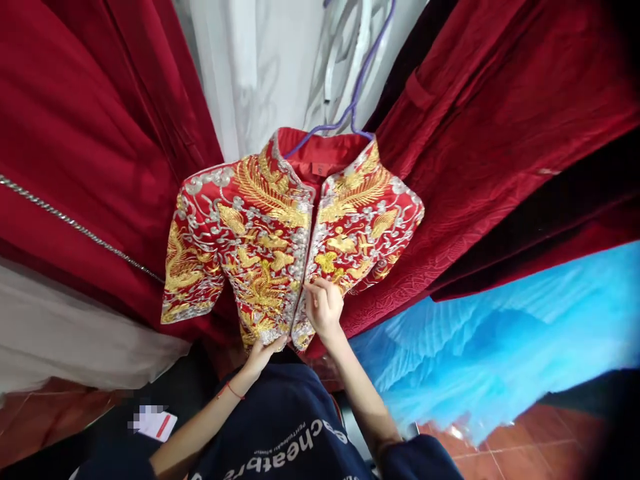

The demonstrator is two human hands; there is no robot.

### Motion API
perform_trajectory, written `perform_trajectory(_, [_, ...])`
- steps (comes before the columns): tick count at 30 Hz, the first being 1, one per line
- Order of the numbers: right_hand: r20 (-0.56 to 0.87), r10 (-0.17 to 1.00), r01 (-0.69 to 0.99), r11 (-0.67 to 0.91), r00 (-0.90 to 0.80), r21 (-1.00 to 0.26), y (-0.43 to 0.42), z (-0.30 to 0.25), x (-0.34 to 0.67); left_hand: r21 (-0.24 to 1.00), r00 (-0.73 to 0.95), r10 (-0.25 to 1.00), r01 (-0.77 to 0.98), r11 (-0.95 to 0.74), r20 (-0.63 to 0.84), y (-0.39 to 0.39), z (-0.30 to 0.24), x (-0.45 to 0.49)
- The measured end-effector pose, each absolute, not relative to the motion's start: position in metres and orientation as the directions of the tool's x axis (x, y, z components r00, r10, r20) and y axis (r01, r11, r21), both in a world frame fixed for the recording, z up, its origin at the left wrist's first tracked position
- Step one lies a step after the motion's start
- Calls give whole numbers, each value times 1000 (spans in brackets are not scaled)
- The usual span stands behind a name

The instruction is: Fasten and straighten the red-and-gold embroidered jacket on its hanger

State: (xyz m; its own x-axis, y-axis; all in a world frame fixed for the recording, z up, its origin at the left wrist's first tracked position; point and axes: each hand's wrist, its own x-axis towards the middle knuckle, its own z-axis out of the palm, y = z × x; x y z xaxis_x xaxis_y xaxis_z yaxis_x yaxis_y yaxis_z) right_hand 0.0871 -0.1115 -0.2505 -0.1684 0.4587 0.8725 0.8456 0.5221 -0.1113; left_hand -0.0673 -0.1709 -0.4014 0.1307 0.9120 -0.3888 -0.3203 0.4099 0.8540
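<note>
Right hand [325, 310]: fingertips pinched together at the front opening [309, 243], partway up; whether they have a zip pull or just the edge, can't tell. Left hand [263, 353]: thumb closed over the bottom hem, fingers hidden behind. The embroidered red jacket [267, 280] extends up and away from both hands, hung on a purple hanger [357, 87]. Front opening is the long line, collar to hem, drifting slightly left going down; right hand is nearer the collar, left hand nearer its lower end. Collar tag [320, 169]: mark too small to read. Dark shirt [260, 413]: print upside down, "cheatb" legible, rest lost in folds. No brand readable.
</note>
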Motion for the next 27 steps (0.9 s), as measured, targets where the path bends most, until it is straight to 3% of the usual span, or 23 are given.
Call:
perform_trajectory(4, [950,278,883,469,-142,-5,-87,-183,87,863,165,906,-277,421,-389,-162,-407,-61])
perform_trajectory(9, [962,213,919,386,-171,78,-61,-128,83,884,144,910,-222,412,-389,-149,-413,-60])
perform_trajectory(13, [960,206,924,369,-188,102,-46,-111,80,917,114,928,-155,368,-354,-138,-417,-63])
perform_trajectory(18, [981,61,917,370,-186,151,-35,-110,76,930,60,939,-129,344,-339,-127,-422,-63])
perform_trajectory(21, [990,20,914,387,-143,124,-31,-122,74,903,98,905,-88,421,-413,-119,-424,-69])
perform_trajectory(24, [988,45,906,407,-150,119,-28,-135,76,823,288,771,190,535,-568,-110,-404,-87])
perform_trajectory(26, [973,89,896,417,-211,156,-29,-138,81,811,433,698,431,395,-570,-103,-370,-106])
perform_trajectory(27, [964,111,891,417,-244,178,-30,-138,85,838,526,692,500,219,-495,-101,-346,-116])
